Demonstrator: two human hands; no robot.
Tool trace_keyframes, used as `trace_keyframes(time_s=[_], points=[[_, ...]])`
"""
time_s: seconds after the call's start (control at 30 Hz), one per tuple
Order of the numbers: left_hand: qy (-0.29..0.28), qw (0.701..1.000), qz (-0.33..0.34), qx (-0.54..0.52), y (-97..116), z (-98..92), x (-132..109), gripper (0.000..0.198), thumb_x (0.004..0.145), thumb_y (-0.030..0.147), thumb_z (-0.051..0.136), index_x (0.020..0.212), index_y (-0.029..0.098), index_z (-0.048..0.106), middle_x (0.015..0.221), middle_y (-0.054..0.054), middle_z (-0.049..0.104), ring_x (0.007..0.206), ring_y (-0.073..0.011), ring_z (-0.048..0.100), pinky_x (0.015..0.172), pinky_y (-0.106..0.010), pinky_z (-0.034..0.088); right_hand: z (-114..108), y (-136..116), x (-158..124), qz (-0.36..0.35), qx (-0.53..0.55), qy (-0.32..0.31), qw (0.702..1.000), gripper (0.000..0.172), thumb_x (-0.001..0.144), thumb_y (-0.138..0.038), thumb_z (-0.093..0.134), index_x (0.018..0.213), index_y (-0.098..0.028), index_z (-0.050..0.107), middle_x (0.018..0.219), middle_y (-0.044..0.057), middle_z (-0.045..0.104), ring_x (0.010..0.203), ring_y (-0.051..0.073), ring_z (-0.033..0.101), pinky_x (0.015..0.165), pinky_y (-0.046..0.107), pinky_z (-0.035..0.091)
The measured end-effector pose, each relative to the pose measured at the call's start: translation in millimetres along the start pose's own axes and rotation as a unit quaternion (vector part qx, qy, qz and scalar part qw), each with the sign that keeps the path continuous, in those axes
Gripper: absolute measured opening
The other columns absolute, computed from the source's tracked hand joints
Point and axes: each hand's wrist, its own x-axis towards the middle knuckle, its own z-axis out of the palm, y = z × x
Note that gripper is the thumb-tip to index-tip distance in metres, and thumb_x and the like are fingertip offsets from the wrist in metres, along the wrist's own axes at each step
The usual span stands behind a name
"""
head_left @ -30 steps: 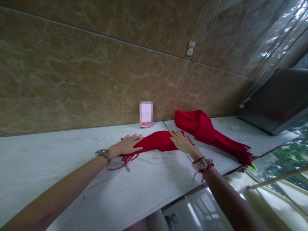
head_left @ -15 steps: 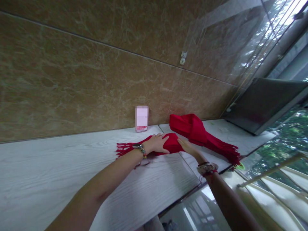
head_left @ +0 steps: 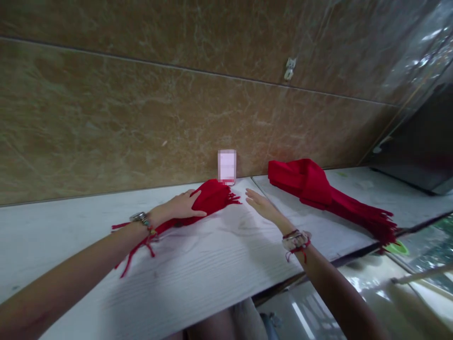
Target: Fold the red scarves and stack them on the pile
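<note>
A red fringed cloth (head_left: 212,200) lies bunched on the white table (head_left: 212,264), with fringe at both its left and right ends. My left hand (head_left: 182,206) rests on its left part, fingers spread and the palm down. To the right of that cloth, my right hand (head_left: 261,205) is over the table with nothing in it, its fingers stretched out. A second red fringed cloth (head_left: 311,184), folded over itself, lies farther right, its fringe reaching the table's front edge.
A pale phone (head_left: 227,166) leans upright against the brown marbled wall (head_left: 123,118), just behind the nearer cloth. A dark box-like object (head_left: 417,141) stands at the right. Under the fringe on the right is a green item (head_left: 398,247). A small white hook (head_left: 289,69) is on the wall.
The nearer cloth and my left hand have moved left, and fringe now shows at its right end. My right hand has come off the cloth. The view has shifted.
</note>
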Motion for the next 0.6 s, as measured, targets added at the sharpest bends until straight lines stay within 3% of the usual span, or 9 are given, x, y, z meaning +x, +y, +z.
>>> trace_keyframes(time_s=[0.07,0.17,0.23,0.3,0.37,0.43,0.5,0.6], points=[[-0.048,0.998,-0.051,0.008,7.5,-10.9,-5.4,0.064,0.085,0.055,0.031,0.118,0.005,0.052,0.114,-0.021,0.058,0.096,-0.0273,0.058,0.079,-0.033,0.043,18.7,-15.4,9.3,-0.013,0.028,-0.025,0.999,0.03,0.087,-0.032,0.049,0.113,-0.017,0.052,0.114,0.007,0.054,0.096,0.019,0.056,0.079,0.039,0.048],[-0.141,0.989,-0.049,-0.009,15.0,-35.7,-4.7,0.06,0.091,0.047,0.019,0.099,0.006,0.063,0.089,-0.016,0.067,0.077,-0.0224,0.064,0.07,-0.03,0.045,34.4,-31.5,16.1,-0.02,0.063,-0.058,0.996,0.029,0.087,-0.033,0.049,0.113,-0.018,0.053,0.114,0.007,0.054,0.096,0.019,0.056,0.079,0.039,0.049],[-0.112,0.994,-0.003,-0.005,9.1,-51.6,-3.8,0.043,0.09,0.037,0.031,0.102,0.011,0.063,0.093,-0.012,0.067,0.083,-0.0213,0.063,0.077,-0.03,0.044,36.3,-36.3,16.2,-0.02,0.079,-0.072,0.994,0.03,0.086,-0.033,0.051,0.113,-0.019,0.053,0.115,0.007,0.054,0.095,0.019,0.056,0.079,0.039,0.049],[-0.041,0.996,0.08,0.021,-4.0,-59.6,-4.9,0.036,0.081,0.025,0.049,0.116,0.019,0.056,0.118,-0.009,0.058,0.109,-0.024,0.052,0.091,-0.035,0.037,33.1,-36.8,13.4,-0.018,0.092,-0.082,0.992,0.03,0.087,-0.033,0.05,0.113,-0.018,0.052,0.115,0.007,0.054,0.095,0.019,0.056,0.079,0.04,0.049],[-0.025,0.983,0.175,0.052,-18.3,-56.5,-6.5,0.062,0.069,0.017,0.062,0.128,0.028,0.045,0.139,-0.004,0.038,0.129,-0.0262,0.028,0.102,-0.04,0.024,27.5,-34.2,9.2,-0.014,0.103,-0.092,0.99,0.029,0.087,-0.033,0.05,0.112,-0.018,0.053,0.115,0.007,0.054,0.095,0.019,0.056,0.079,0.039,0.048],[-0.045,0.969,0.231,0.081,-28.2,-44.8,-5.2,0.081,0.062,0.013,0.068,0.133,0.032,0.035,0.145,-0.003,0.026,0.134,-0.0268,0.016,0.105,-0.045,0.016,22.5,-30.8,5.8,-0.011,0.115,-0.104,0.988,0.028,0.087,-0.034,0.05,0.112,-0.02,0.053,0.115,0.007,0.054,0.095,0.018,0.055,0.079,0.038,0.049],[-0.041,0.962,0.246,0.11,-31.1,-30.5,0.5,0.083,0.062,0.012,0.068,0.135,0.028,0.032,0.143,-0.007,0.03,0.131,-0.0267,0.025,0.104,-0.044,0.017,19.3,-29.3,4.5,-0.005,0.127,-0.118,0.985,0.028,0.087,-0.035,0.049,0.112,-0.024,0.055,0.115,0.007,0.056,0.096,0.019,0.056,0.078,0.037,0.05],[-0.019,0.962,0.233,0.144,-22.4,-15.8,12.1,0.065,0.071,0.015,0.063,0.131,0.019,0.039,0.13,-0.015,0.047,0.114,-0.0257,0.047,0.096,-0.038,0.031,16.4,-35.2,5.0,0.008,0.143,-0.14,0.98,0.032,0.088,-0.033,0.043,0.116,-0.025,0.056,0.111,0.008,0.061,0.095,0.02,0.059,0.081,0.036,0.05]])
